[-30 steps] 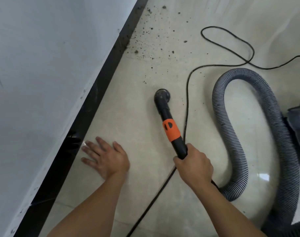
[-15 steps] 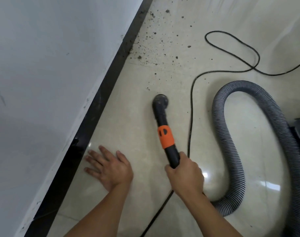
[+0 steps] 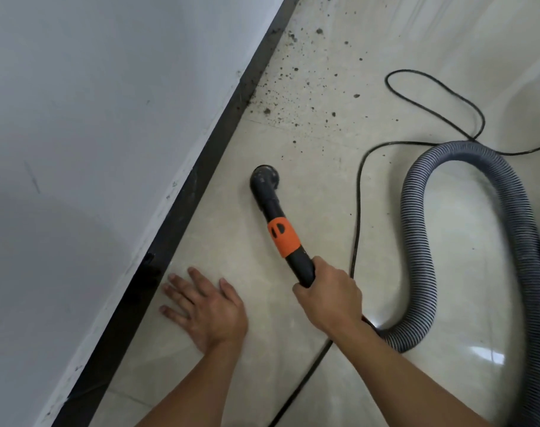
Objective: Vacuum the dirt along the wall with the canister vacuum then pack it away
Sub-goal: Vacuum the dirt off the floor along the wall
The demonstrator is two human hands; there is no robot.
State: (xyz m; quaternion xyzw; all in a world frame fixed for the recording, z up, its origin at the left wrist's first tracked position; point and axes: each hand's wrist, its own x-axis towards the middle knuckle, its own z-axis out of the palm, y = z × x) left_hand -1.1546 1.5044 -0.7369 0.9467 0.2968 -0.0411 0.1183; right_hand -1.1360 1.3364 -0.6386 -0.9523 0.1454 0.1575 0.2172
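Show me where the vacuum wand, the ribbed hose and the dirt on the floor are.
vacuum wand (image 3: pixel 282 237): head view, on its orange collar.
ribbed hose (image 3: pixel 416 241): head view, on the loop's left run.
dirt (image 3: pixel 267 111): head view, on one dark clump among the specks.

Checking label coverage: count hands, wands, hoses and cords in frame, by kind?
hands: 2, the left hand and the right hand
wand: 1
ribbed grey hose: 1
black cord: 1
total: 5
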